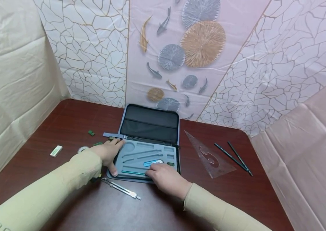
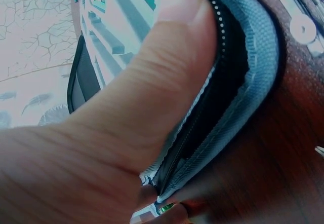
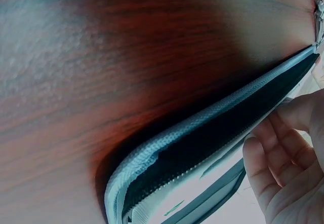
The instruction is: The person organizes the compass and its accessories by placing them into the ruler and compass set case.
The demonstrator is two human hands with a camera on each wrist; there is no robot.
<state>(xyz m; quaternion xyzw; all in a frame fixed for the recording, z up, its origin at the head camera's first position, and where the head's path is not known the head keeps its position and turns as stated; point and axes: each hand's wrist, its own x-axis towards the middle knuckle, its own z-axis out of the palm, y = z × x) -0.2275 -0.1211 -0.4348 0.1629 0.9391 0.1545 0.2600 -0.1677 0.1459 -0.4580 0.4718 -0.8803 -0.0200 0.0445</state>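
Note:
A zippered case [image 1: 151, 120] lies unfolded on the table, its grey moulded tray [image 1: 139, 157] facing up. My left hand [image 1: 109, 152] rests across the tray's left edge, fingers spread. In the left wrist view its thumb [image 2: 167, 62] presses on the tray beside the zipper. A green pencil [image 1: 132, 173] lies along the front slot. Over its right end sits my right hand [image 1: 168, 179], with bent fingertips touching the tray's front part and hiding that end. Just behind those fingers is a light blue flat tool [image 1: 150, 163] in its recess. A dark green piece [image 1: 170, 164] fills a small slot.
A metal compass [image 1: 122, 189] lies in front of the case. On the right are a clear set square [image 1: 206, 157] and two dark pencils [image 1: 230, 156]. Leftward lie a white eraser [image 1: 56, 151], a small green item [image 1: 91, 132] and a round pale item [image 1: 83, 149].

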